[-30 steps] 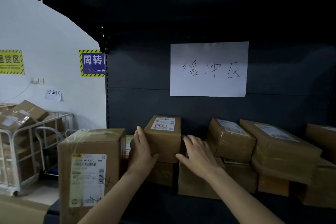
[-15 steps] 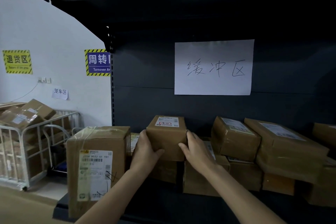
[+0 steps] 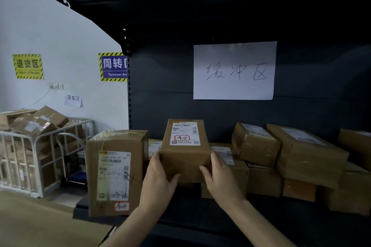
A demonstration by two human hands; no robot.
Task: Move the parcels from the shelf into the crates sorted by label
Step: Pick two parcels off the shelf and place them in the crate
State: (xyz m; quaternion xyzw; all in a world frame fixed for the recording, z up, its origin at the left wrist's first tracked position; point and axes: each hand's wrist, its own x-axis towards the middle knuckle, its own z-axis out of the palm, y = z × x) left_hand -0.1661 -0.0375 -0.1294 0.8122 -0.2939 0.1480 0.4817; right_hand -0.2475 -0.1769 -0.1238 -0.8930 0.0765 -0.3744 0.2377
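A small brown parcel (image 3: 185, 152) with a white label and a red stamp on top is lifted off the stack, tilted toward me. My left hand (image 3: 158, 176) grips its left side and my right hand (image 3: 217, 176) grips its right side, thumbs across the front face. It hangs over the dark shelf (image 3: 200, 218), in front of other stacked parcels. A tall parcel (image 3: 116, 170) with a long white label stands at the shelf's left end. No crates are in view.
Several taped parcels (image 3: 301, 154) are piled on the shelf to the right. A handwritten paper sign (image 3: 233, 70) hangs on the back panel. A metal cage cart (image 3: 38, 156) full of boxes stands at left by the white wall.
Both hands closed round the small parcel, then lifted it and drew it toward me, tilting its labelled top into view. The camera came nearer to the shelf.
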